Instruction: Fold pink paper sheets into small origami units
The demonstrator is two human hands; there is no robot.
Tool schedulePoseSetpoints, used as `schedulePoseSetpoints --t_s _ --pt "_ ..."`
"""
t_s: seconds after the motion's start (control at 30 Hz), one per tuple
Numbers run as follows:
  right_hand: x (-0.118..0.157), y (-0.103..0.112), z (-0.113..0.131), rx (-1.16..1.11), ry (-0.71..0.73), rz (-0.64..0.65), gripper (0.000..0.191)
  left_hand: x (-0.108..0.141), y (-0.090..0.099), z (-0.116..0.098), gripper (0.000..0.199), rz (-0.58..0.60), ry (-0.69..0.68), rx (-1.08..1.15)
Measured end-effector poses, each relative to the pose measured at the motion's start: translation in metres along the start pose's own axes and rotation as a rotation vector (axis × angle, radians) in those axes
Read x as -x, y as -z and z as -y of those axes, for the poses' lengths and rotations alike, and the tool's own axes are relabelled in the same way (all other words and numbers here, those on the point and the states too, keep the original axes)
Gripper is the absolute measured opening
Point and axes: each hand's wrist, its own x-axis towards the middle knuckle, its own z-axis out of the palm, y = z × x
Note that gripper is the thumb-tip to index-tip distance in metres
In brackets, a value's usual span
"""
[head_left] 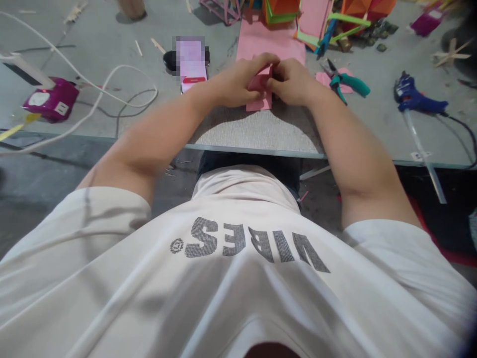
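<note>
Between my two hands is a small piece of pink paper (260, 103) with a raised flap, close to the table's near edge. My left hand (244, 79) grips its left side, thumb low and forefinger reaching over the top. On the other side my right hand (290, 79) pinches the paper with bent fingers, partly in shadow. A larger pink sheet (270, 42) lies flat just beyond both hands. Green-handled pliers (346, 83) rest right of my right hand, on a scrap of pink paper (324, 78).
A phone (192, 59) lies left of my hands. A blue glue gun (419, 94) with a clear glue stick sits at the right. Colourful folded paper (283, 10) is piled at the back. A purple power socket (52, 99) and white cable (100, 94) occupy the left.
</note>
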Motion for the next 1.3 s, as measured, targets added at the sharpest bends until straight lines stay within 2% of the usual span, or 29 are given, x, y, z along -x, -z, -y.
schedulePoseSetpoints --t_s 0.13,0.3,0.43,0.57,0.7,0.83,0.93,1.13,1.3 --pt "0.001 0.001 0.004 -0.033 -0.003 -0.001 0.063 -0.002 -0.002 0.004 0.103 -0.077 0.010 0.030" --pt "-0.001 0.002 0.002 -0.032 -0.108 0.036 0.057 -0.002 -0.005 0.009 0.100 -0.031 0.011 0.056" --pt "-0.002 0.000 0.001 -0.039 -0.090 0.023 0.056 -0.003 -0.005 0.009 0.103 -0.041 0.014 0.039" --pt "-0.003 -0.003 0.003 -0.080 -0.077 0.018 0.055 -0.002 -0.004 0.005 0.096 0.037 0.021 -0.014" --pt "-0.003 -0.004 0.004 -0.098 -0.074 0.019 0.058 -0.003 -0.006 0.006 0.099 -0.058 0.000 0.003" --pt "-0.006 -0.005 -0.005 -0.123 -0.065 0.019 0.060 -0.005 -0.010 0.009 0.096 -0.075 0.030 0.005" --pt "-0.010 -0.007 -0.012 -0.124 -0.044 0.016 0.059 -0.006 -0.011 0.010 0.100 -0.103 0.012 0.047" --pt "-0.016 -0.008 -0.015 -0.146 -0.044 0.010 0.052 -0.005 -0.006 0.004 0.097 -0.047 0.043 0.026" --pt "-0.021 -0.008 -0.016 -0.147 -0.031 0.003 0.043 -0.006 -0.008 0.011 0.102 -0.042 0.036 0.051"
